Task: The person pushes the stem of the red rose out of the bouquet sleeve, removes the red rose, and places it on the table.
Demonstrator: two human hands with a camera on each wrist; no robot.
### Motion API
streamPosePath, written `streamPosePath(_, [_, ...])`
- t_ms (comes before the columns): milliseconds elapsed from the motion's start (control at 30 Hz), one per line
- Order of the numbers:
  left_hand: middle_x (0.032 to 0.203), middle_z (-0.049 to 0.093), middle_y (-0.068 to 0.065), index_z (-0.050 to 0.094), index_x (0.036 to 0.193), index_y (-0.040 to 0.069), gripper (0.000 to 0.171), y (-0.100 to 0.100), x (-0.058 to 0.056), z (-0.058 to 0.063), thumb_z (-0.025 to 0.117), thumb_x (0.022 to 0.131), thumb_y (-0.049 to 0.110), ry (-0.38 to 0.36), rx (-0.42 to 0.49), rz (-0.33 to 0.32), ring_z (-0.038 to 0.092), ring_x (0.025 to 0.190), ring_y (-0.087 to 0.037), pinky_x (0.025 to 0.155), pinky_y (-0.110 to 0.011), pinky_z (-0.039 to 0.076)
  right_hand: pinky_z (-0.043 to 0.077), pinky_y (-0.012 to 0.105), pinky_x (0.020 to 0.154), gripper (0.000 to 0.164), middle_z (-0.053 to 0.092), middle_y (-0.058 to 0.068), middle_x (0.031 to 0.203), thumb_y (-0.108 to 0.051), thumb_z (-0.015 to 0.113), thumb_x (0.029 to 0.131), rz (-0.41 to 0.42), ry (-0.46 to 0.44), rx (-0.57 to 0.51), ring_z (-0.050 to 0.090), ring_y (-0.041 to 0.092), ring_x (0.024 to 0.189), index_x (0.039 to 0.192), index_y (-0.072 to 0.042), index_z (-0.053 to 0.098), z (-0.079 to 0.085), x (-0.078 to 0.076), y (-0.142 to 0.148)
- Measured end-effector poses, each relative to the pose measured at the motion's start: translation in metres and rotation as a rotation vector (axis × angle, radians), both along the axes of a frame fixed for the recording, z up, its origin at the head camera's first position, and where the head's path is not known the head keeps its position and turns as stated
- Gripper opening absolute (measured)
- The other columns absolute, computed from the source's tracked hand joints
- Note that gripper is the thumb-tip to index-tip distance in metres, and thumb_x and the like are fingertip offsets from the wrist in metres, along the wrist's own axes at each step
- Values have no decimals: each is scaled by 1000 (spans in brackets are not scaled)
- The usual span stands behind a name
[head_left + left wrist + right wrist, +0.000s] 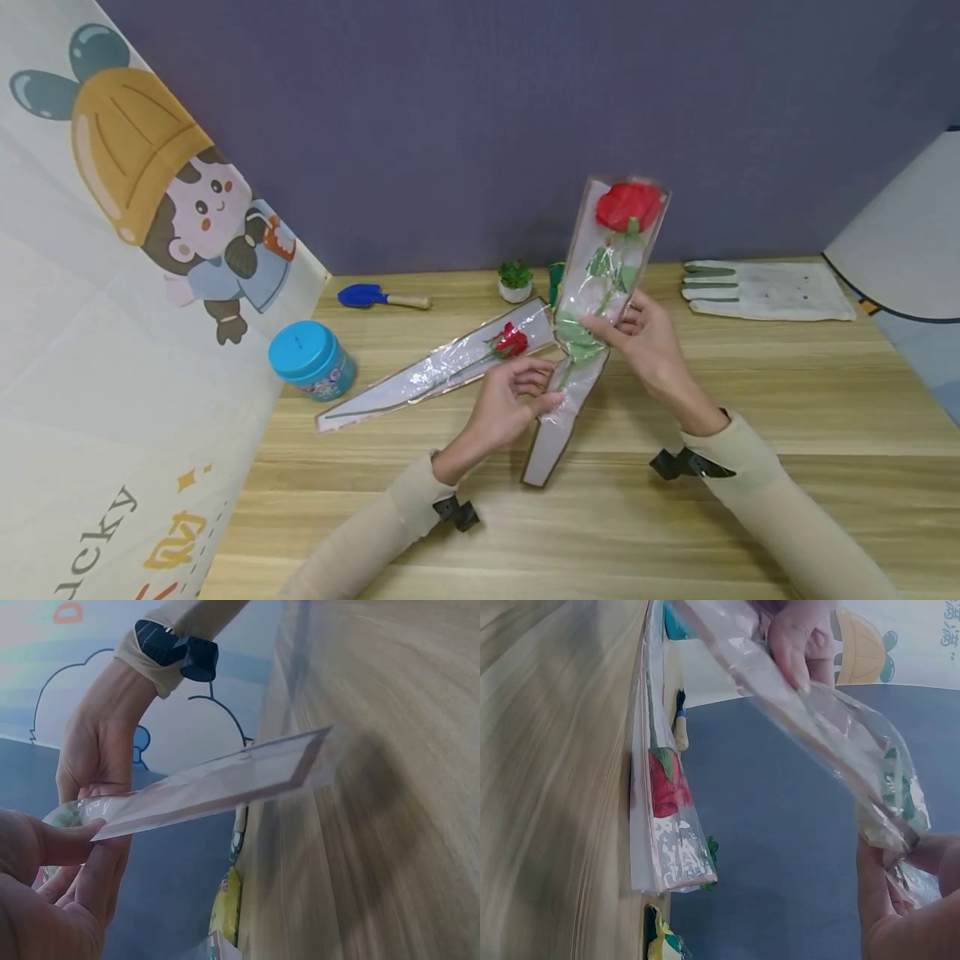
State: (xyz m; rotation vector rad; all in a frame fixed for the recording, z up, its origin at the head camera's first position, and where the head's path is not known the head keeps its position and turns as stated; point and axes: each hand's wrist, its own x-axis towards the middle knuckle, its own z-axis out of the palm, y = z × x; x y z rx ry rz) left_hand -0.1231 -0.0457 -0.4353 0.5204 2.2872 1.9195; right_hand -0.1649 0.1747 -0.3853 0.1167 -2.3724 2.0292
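A red rose in a clear, tapered plastic sleeve [611, 258] is held up over the table, flower end away from me and narrow end toward me. My right hand [651, 342] grips the sleeve's right edge near the leaves, thumb on the front. Lower down, my left hand [513, 400] pinches the narrower part between thumb and fingers. The left wrist view shows the narrow sleeve end [225, 780] sticking out past the left thumb, above the wood. A second wrapped rose [442, 367] lies slantwise on the table, left of the held one; the right wrist view shows its red bloom [669, 784].
A blue-lidded tub [311, 358] stands at the left by the patterned wall. Along the back are a small blue trowel [382, 297], a potted plant [515, 281], a green-and-yellow packet [664, 937] partly hidden behind the held sleeve, and a white-grey glove [768, 289].
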Motion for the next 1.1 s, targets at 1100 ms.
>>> streamPosePath(1100, [90,75,-27,61,132,-2,59,-3,14,-5,84,78,-7,-123,-116,-174,65,66,-2,67,-20,63,63,18,71,21,76,-16,84,-12,78,93,-20,8,-76,73,1,75,108,-10,63,0,-2,9])
